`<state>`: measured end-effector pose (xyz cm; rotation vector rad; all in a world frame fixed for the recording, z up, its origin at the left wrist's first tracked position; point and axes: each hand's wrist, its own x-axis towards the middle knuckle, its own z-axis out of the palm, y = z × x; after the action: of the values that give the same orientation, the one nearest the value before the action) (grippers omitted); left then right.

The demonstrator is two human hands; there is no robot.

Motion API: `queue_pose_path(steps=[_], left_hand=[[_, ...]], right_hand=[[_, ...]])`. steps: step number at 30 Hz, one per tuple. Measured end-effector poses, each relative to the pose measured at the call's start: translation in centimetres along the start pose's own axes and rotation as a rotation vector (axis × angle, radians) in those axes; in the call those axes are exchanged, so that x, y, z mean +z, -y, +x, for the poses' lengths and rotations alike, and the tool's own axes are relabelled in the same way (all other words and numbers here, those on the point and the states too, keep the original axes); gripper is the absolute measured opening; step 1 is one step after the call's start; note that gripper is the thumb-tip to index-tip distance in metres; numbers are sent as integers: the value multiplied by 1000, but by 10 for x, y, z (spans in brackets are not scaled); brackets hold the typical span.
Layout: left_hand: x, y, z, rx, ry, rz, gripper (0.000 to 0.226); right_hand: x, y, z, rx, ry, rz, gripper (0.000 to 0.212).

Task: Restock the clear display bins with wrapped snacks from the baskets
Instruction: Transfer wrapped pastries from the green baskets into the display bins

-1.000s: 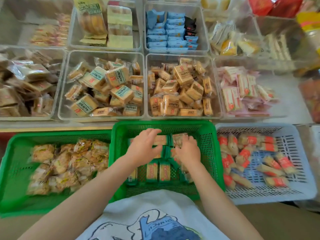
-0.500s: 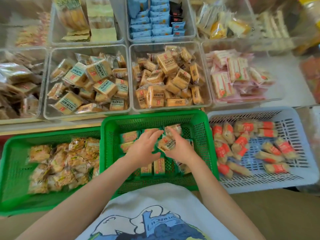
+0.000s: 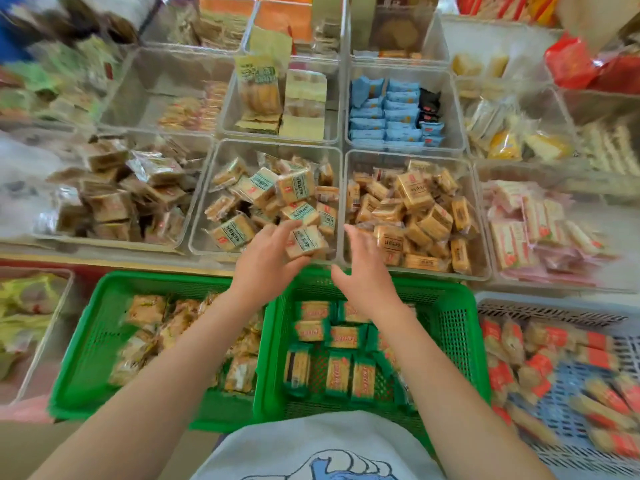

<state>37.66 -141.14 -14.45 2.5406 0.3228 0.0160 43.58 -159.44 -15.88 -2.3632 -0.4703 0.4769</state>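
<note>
Three baskets in the near row, counted left to right: green basket [image 3: 86, 341] of pale crinkled snacks, green middle basket [image 3: 460, 327] of green-wrapped snacks [image 3: 337, 374], blue basket [image 3: 554, 310] of red-and-tan packs at far right. Roughly a dozen green packs visible, too blurred for an exact count; open mesh floor showing at the middle basket's right side.

Beyond them, four clear bins in the nearest bin row: brown snacks at far left, teal-label bin [image 3: 207, 188], tan-snack bin [image 3: 481, 216], pink-pack bin at right. More bins farther back, blurred.

Left hand [image 3: 266, 261] over the near wall of the teal-label bin, fingers spread and lightly curved around a teal-label pack [image 3: 304, 242], thumb under its near edge; pack at the bin's near right corner, just above the pile. Cannot tell for certain whether gripped or only touched.

Right hand [image 3: 363, 271] just beside it, over the wall shared by the two middle bins, fingers extended and loose, holding nothing. Both forearms crossing above the middle basket. Teal-label bin piled higher toward its far side.
</note>
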Motion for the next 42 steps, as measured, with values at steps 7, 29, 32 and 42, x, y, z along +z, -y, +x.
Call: queue_pose_path(steps=[7, 29, 32, 42], left_hand=[[-1, 55, 48, -19, -68, 306, 60], [100, -8, -30, 222, 182, 278, 75], [118, -18, -31, 167, 296, 426, 85], [124, -24, -30, 98, 350, 513, 91]], right_hand=[[43, -18, 18, 95, 205, -460, 71], [25, -132, -38, 323, 141, -427, 29], [18, -168, -33, 456, 323, -458, 67], [37, -200, -29, 385, 309, -537, 70]])
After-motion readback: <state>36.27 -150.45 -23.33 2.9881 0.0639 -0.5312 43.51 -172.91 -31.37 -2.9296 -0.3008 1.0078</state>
